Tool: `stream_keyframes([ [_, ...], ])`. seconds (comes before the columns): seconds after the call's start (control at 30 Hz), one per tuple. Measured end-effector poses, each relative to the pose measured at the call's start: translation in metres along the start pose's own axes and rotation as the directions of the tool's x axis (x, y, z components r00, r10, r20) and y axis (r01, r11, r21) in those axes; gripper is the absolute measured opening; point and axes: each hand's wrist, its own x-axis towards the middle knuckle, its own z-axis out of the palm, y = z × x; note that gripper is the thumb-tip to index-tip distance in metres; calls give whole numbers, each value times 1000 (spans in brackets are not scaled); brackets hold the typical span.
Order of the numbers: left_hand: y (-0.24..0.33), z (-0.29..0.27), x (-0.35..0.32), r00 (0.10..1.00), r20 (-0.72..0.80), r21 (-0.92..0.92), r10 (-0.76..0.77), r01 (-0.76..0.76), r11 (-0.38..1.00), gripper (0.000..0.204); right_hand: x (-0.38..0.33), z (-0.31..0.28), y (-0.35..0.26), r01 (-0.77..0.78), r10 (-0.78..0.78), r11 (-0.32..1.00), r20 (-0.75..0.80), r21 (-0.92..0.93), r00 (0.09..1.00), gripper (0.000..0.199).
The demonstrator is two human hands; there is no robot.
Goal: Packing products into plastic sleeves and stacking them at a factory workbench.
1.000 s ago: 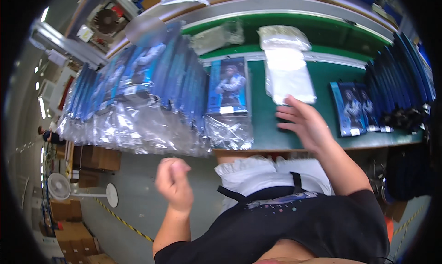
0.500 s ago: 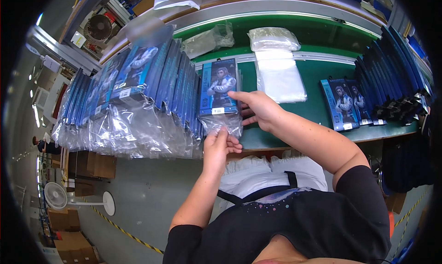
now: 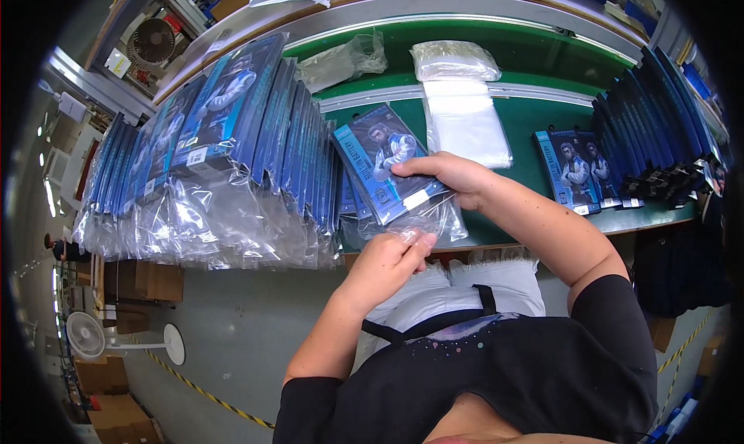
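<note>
A flat blue box (image 3: 381, 153) with a printed figure is inside a clear plastic bag (image 3: 443, 218), tilted at the bench's near edge. My right hand (image 3: 456, 179) grips its right side, thumb across the front and fingers behind. Just below the box, my left hand (image 3: 390, 259) is closed at the bag's loose, crumpled end. Partly hidden beneath, more blue packaging lies on the green bench. To the left, bagged blue boxes (image 3: 221, 107) stand in a long row, their loose plastic ends (image 3: 232, 223) hanging toward me.
Flat clear bags (image 3: 469, 126) lie mid-bench, with a bundled pack of bags (image 3: 455, 61) behind. Blue boxes without bags (image 3: 651, 126) lean in a row at right, beside several flat boxes (image 3: 564, 173). A crumpled plastic bag (image 3: 341, 60) rests at the back. A white fan (image 3: 85, 334) stands on the floor.
The bagged box has been lifted and turned to a tilt, shifting slightly right. My right hand now wraps its right side; my left hand has moved right along the bag's loose end.
</note>
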Motion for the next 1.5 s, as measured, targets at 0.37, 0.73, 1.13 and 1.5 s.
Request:
stream_keyframes([
  [0.37, 11, 5, 11, 649, -565, 118, 510, -548, 828, 86, -84, -7, 17, 624, -771, 527, -16, -577, 636, 57],
  [0.73, -90, 54, 53, 884, -33, 489, 467, -393, 778, 58, -89, -84, 65, 460, -750, 130, 216, -879, 625, 70],
  [1.13, 9, 61, 35, 855, -351, -280, 382, -485, 829, 87, -135, -24, 33, 559, -691, 694, -199, -454, 695, 59],
  [1.5, 83, 38, 6, 862, -408, -498, 300, -486, 718, 30, -150, 52, -1, 768, -791, 612, -140, -190, 596, 56],
])
